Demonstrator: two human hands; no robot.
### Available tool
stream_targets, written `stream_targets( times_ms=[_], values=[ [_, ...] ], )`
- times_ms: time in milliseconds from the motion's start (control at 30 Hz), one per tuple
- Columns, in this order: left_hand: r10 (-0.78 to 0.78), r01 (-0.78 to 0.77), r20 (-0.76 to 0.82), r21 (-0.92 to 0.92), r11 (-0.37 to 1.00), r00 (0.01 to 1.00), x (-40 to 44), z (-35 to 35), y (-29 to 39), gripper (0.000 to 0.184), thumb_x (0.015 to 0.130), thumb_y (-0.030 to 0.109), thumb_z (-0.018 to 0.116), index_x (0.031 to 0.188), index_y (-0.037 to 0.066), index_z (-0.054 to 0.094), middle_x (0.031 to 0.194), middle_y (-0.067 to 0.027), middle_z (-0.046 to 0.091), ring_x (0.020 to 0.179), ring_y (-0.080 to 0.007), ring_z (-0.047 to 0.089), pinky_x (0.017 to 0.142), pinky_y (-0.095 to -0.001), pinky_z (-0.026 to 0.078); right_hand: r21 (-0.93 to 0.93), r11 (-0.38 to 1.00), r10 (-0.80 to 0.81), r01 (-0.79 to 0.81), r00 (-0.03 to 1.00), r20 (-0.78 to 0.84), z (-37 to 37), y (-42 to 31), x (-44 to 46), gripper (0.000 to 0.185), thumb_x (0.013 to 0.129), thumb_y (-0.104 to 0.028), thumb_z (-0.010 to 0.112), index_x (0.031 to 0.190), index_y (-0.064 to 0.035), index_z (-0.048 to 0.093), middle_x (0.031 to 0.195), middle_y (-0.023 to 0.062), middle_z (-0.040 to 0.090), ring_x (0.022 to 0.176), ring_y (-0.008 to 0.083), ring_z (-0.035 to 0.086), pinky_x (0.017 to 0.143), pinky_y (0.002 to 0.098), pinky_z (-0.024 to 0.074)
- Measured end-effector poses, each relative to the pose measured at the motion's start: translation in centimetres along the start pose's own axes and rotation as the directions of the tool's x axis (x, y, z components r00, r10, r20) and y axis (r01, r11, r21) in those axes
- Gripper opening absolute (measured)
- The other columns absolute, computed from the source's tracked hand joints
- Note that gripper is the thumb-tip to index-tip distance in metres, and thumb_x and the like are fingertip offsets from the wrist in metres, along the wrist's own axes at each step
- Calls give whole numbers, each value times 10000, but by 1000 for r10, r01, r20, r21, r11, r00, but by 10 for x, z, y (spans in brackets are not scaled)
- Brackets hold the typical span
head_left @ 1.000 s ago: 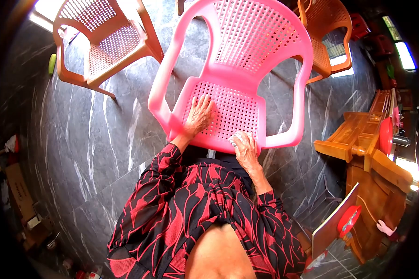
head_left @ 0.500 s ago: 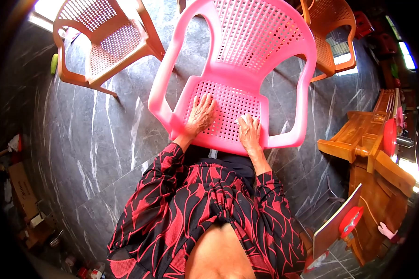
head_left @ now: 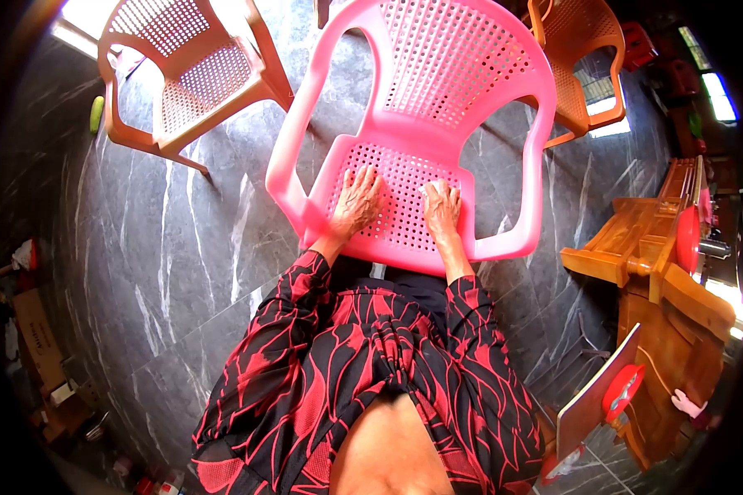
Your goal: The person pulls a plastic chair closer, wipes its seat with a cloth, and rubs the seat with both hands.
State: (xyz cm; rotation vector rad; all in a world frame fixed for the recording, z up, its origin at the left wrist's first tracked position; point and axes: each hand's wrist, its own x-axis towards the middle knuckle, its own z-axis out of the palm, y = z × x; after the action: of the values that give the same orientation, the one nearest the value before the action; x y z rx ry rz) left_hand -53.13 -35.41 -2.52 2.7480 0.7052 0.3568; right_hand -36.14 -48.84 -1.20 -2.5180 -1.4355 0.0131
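A pink plastic armchair (head_left: 450,136) with a perforated seat and backrest stands right in front of me. My left hand (head_left: 357,202) lies flat on the left part of its seat, fingers stretched forward. On the seat's right side rests my right hand (head_left: 442,208), its fingers bent and close together, knuckles up. A small pale spot shows by the right thumb; whether it is the thumb itself or something held, I cannot make out. What lies under the right fingers is hidden.
Brown plastic armchairs stand at the back left (head_left: 202,87) and back right (head_left: 582,62). To the right is wooden furniture (head_left: 611,239), with a leaning board (head_left: 598,392) and a red item (head_left: 623,392) nearby. A cardboard box (head_left: 40,334) sits far left on the dark marbled floor (head_left: 165,272).
My right hand has slid forward over the seat, away from me. My left hand stays in nearly the same spot, and the chair has hardly shifted.
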Motion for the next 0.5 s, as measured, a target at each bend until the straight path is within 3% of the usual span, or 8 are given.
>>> stream_targets(
  times_ms=[300,500],
  values=[
    [-4,5,10,-37,999,1000,-4,9,-5,442,878,271,577,1250,47,494,1365,-189,439,1328,-341,371,1112,-552,233,119,989,-95,93,996,4,-15,1,-40,185,852,-136,583,1022,-122,655,1165,120,527,1151,362,458,960,505,412],
    [0,2,62,-27,1000,998,-6,11,-7,487,879,271,577,1289,29,474,1398,-195,417,1347,-346,353,1118,-554,225,171,978,-123,119,992,15,-38,-4,-81,232,796,-78,655,1025,-119,653,1189,111,531,1138,365,469,939,490,428]
  ],
)
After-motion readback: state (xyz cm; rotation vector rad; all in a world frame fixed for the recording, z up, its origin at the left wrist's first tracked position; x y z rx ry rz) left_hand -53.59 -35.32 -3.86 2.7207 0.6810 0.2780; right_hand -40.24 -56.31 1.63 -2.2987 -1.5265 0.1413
